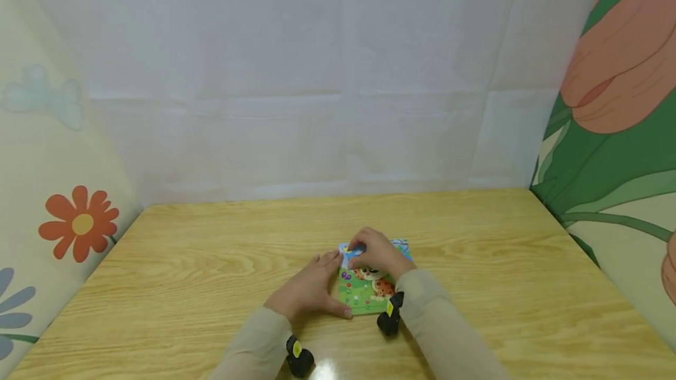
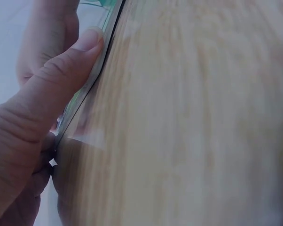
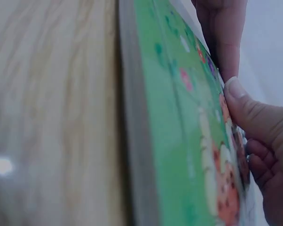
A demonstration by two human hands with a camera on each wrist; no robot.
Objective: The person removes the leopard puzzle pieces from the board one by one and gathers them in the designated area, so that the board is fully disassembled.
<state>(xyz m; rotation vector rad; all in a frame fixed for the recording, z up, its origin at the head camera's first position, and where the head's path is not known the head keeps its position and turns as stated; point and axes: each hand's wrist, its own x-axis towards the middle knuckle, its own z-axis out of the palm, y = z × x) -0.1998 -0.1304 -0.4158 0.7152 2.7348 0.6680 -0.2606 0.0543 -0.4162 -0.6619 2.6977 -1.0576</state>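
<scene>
A flat, thick picture board (image 1: 364, 304), showing a spotted cartoon animal on green grass, lies on the table. My left hand (image 1: 311, 289) spreads along its left side, fingers at the upper left edge and thumb at the lower left corner. In the left wrist view the left thumb (image 2: 61, 66) presses against the board's edge. Over the board's upper left part, my right hand (image 1: 375, 251) bends its index finger and thumb down to the picture. The right thumb (image 3: 245, 101) touches the printed face in the right wrist view. Whether these fingers pinch a small piece is hidden.
The wood-grain table (image 1: 211, 263) extends around the board on all sides. A white sheet (image 1: 317, 87) hangs behind it. Flower-printed panels (image 1: 623, 180) stand at both sides. Black wrist mounts (image 1: 389, 315) sit on both sleeves, close to the table.
</scene>
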